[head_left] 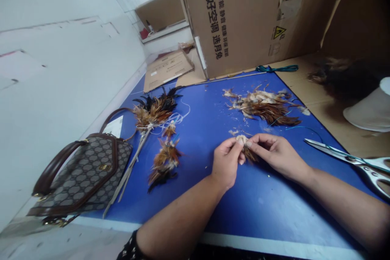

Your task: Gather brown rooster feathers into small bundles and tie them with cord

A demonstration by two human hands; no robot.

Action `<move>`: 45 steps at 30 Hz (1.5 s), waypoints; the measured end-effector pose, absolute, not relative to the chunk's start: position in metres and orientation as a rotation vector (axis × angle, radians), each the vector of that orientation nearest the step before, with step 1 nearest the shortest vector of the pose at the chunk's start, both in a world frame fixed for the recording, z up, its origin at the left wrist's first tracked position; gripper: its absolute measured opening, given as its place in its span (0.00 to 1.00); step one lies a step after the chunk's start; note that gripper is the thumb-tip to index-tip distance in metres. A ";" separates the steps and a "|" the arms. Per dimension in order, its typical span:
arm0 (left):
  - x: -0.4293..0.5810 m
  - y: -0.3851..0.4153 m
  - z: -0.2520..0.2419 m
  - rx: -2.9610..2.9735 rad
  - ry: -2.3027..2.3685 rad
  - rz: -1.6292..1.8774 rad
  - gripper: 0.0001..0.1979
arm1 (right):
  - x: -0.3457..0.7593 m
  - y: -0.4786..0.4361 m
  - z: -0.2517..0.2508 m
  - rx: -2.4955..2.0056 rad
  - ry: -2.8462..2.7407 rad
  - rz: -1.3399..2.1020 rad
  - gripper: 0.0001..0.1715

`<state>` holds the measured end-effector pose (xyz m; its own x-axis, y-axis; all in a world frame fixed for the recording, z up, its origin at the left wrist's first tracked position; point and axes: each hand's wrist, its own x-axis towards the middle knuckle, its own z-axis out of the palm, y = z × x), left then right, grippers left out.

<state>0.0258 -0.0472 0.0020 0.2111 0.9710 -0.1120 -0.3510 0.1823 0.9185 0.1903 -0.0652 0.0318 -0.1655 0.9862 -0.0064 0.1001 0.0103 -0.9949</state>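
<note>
A small bunch of brown feathers [250, 155] with a pale, fluffy base is pinched between my two hands, low over the blue mat [201, 130]. The thumb and fingers of my left hand [227, 160] close on its pale end from the left. From the other side, my right hand [276, 152] pinches the same bunch with thumb and forefinger. Just beyond them lies a loose pile of brown and cream feathers [265, 107]. Several small tied feather tufts [166, 156] rest to the left of my hands.
Scissors [350, 158] lie at the right edge, beside a white cup [370, 107]. On the left are a patterned handbag [88, 174] and a feather bundle on sticks [155, 109] with white string [179, 120]. A large cardboard box [243, 20] stands behind the mat.
</note>
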 end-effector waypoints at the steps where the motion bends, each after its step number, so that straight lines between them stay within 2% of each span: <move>1: 0.026 -0.048 0.003 0.917 0.851 1.110 0.18 | 0.189 -0.065 0.032 -1.183 -1.391 1.311 0.24; 7: 0.024 -0.048 0.007 0.967 0.836 1.062 0.18 | 0.187 -0.067 0.035 -1.175 -1.451 1.345 0.25; 10: 0.022 -0.047 0.007 0.938 0.841 1.057 0.18 | 0.188 -0.067 0.034 -1.234 -1.575 1.090 0.23; 13: 0.020 -0.047 0.008 0.889 0.875 1.020 0.20 | 0.194 -0.066 0.032 -1.247 -1.610 0.756 0.16; 14: 0.019 -0.047 0.008 0.896 0.879 1.000 0.20 | 0.196 -0.065 0.032 -1.235 -1.608 0.703 0.16; 18: 0.017 -0.048 0.007 0.983 0.822 0.864 0.21 | 0.206 -0.061 0.035 -1.176 -1.690 0.788 0.22; 23: 0.016 -0.048 0.009 0.988 0.772 0.722 0.20 | 0.219 -0.055 0.038 -1.061 -1.786 1.053 0.17; 27: 0.015 -0.050 0.015 0.992 0.717 0.616 0.22 | 0.227 -0.051 0.042 -1.034 -1.792 1.103 0.15; 31: 0.017 -0.051 0.016 1.013 0.716 0.602 0.23 | 0.224 -0.054 0.040 -1.034 -1.818 1.044 0.15; 34: 0.017 -0.048 0.014 0.933 0.711 0.706 0.23 | 0.214 -0.059 0.035 -1.072 -1.752 0.859 0.12; 37: 0.017 -0.044 0.012 0.860 0.724 0.785 0.24 | 0.205 -0.062 0.030 -1.066 -1.746 0.720 0.16; 45: 0.016 -0.046 0.010 0.984 0.801 0.857 0.22 | 0.200 -0.063 0.029 -1.057 -1.805 0.692 0.17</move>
